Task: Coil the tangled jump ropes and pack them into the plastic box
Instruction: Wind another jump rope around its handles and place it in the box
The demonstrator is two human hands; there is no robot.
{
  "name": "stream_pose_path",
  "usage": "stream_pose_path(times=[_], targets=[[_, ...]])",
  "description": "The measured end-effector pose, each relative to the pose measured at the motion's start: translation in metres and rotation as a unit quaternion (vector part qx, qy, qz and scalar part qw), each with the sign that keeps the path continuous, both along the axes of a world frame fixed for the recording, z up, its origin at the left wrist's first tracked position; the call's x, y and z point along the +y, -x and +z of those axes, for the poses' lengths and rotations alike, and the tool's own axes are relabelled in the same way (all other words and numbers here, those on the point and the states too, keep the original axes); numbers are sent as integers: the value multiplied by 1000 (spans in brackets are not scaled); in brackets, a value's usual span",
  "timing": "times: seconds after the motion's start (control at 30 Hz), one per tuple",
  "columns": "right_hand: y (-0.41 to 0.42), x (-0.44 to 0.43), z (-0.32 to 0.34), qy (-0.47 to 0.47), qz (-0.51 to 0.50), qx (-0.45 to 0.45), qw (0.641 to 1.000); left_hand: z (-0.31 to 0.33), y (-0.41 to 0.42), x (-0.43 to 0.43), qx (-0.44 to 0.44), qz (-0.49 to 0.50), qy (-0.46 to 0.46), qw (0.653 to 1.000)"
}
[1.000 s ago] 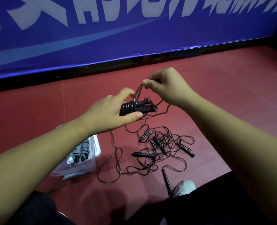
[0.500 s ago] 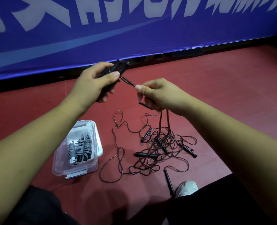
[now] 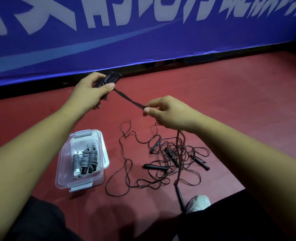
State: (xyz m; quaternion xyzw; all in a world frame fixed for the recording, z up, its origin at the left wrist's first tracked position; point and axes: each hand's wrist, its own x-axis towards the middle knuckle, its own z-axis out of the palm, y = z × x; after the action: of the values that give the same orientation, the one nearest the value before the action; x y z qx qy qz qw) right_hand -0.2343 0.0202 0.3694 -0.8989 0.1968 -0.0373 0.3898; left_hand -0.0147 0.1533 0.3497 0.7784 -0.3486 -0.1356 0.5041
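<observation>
My left hand (image 3: 89, 92) grips a pair of black handles with cord wound round them (image 3: 109, 78), raised near the blue banner. A doubled strand of cord (image 3: 129, 100) runs taut from that bundle down to my right hand (image 3: 168, 113), which pinches it between thumb and fingers. Below my right hand the cord hangs into a tangle of dark jump ropes (image 3: 168, 160) with several black handles on the red floor. The clear plastic box (image 3: 62, 174) stands open at the left, with three coiled ropes (image 3: 84, 161) inside.
A blue banner (image 3: 143, 32) closes off the far side. My white shoe (image 3: 198, 203) and dark trouser legs lie at the bottom, close to one loose handle (image 3: 180, 197). Red floor stretches to the right.
My left hand lifted the wound handles up and to the left toward the banner. My right hand dropped lower and slid along the cord, pulling a strand taut between both hands.
</observation>
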Motion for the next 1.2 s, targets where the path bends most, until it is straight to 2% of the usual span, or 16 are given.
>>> stream_pose_path(times=[0.17,0.3,0.43,0.53,0.73,0.87,0.93,1.03,1.1,1.2], targets=[[0,2,3,65,-12,20,998,-11,-4,6,-107,-13,-65,992],[-3,7,5,47,-27,4,999,-11,-3,7,-129,-2,-97,987],[-1,10,4,107,-8,-16,994,-13,0,7,-140,-7,-128,982],[-1,5,3,111,-30,-12,993,-13,3,7,-146,-7,-138,980],[-2,0,0,-73,-117,-17,990,-10,4,5,-140,-11,-97,985],[-5,1,0,-193,-124,-10,973,-9,7,5,-161,-11,-96,982],[-6,4,1,-171,-127,-6,977,-8,9,5,-205,-1,-112,972],[-5,12,4,-115,-90,7,989,-10,18,2,-337,19,-156,928],[-5,15,9,-26,-44,23,998,-14,23,-2,-394,16,-196,898],[-8,12,16,92,-6,20,996,-26,26,-5,-431,-30,-269,861]])
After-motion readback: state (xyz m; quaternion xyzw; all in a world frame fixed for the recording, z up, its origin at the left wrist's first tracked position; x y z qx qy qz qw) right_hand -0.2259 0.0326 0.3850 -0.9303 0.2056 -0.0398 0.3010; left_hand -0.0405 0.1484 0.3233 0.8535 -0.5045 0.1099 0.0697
